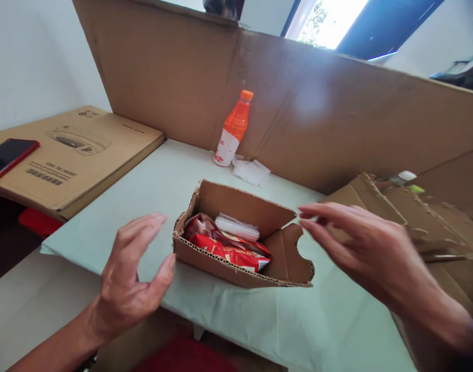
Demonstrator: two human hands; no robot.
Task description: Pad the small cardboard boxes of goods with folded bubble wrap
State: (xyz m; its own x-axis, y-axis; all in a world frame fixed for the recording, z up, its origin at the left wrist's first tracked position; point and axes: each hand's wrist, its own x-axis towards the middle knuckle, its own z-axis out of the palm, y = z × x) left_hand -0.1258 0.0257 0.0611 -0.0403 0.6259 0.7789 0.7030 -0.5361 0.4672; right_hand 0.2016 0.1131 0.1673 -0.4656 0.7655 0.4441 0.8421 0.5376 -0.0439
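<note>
An open-topped cardboard box (236, 272) sits near the front edge of the table, its right end cut with a rounded notch. Inside lie red snack packets (224, 252) and a clear plastic-wrapped white item (237, 227) whose kind I cannot make out. My left hand (133, 268) hovers by the box's left end, thumb and fingers apart, holding nothing. On the other side, my right hand (360, 248) is close to the box's upper right corner. Its thumb and fingers have a small gap between them, with nothing visible in it.
Behind the box stand an orange drink bottle (232, 129) and a crumpled white tissue (252, 171). A tall cardboard panel (174, 77) closes off the back. At left, a phone (9, 155) rests on a flat carton (104, 170). More cardboard boxes (426, 222) stand at right.
</note>
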